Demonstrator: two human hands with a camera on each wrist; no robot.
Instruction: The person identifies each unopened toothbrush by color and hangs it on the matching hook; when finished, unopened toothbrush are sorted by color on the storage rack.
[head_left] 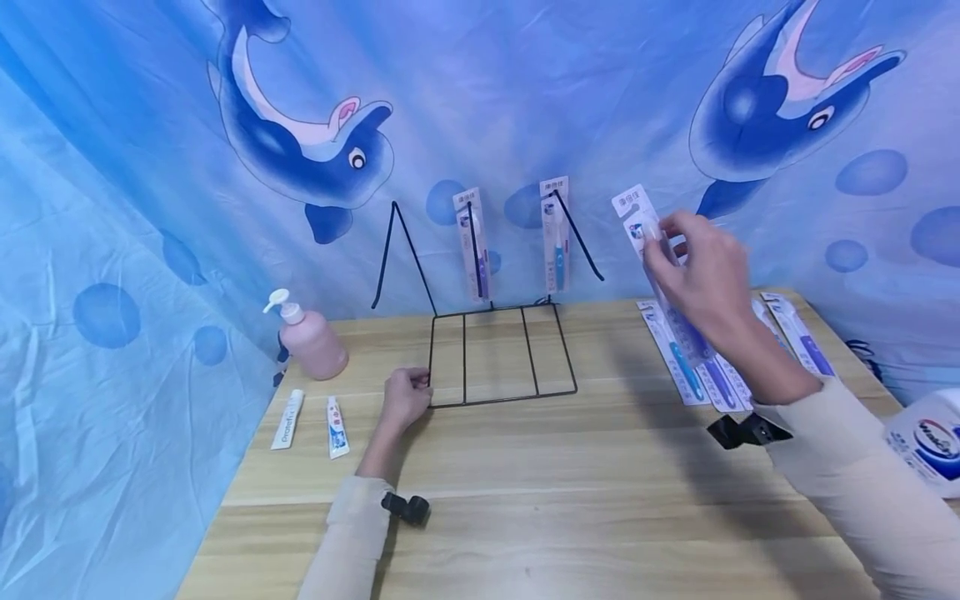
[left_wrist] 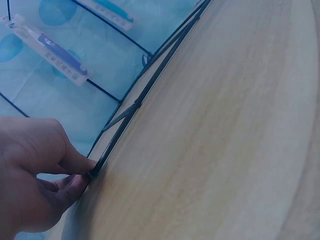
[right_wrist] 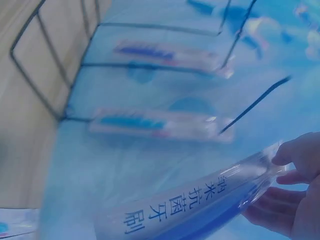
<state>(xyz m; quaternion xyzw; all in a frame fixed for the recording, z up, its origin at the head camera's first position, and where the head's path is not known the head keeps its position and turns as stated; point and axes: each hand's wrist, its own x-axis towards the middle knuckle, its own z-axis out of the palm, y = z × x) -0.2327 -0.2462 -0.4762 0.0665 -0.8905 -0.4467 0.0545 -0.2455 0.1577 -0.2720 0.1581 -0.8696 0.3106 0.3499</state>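
While two packaged toothbrushes already hung on the wire rack [head_left: 495,350], the hanging job looked roughly a third of the way along, with several packs not yet up. At the far left of the tabletop [head_left: 525,500] stood a pink pump bottle [head_left: 309,340], and just in front of it lay two small toothpaste tubes [head_left: 311,421], apart from everything else. Next came the left hand [head_left: 405,398], whose fingers were curled round the front left corner of the rack's flat base; the left wrist view showed thumb and fingertips [left_wrist: 75,172] pinching the wire right where it met the wood, seemingly to steady it. Behind the base, the first hung toothbrush [head_left: 474,243], purple, sat on one upright prong, and the second hung toothbrush [head_left: 557,235], blue, sat on the next prong to its right. One slanted prong at the left and another at the right carried nothing.

Further right, the right hand [head_left: 701,279] was raised above the tabletop, its grip closed in a pinch on the upper part of a third toothbrush pack [head_left: 651,242], held near the empty right prong but apart from it. The right wrist view was blurred, so I could not tell how the hanging hole lined up. Beneath that hand a row of spare packs [head_left: 720,367] lay flat by the right edge, and a white toothpaste box [head_left: 930,442] sat at the far right.
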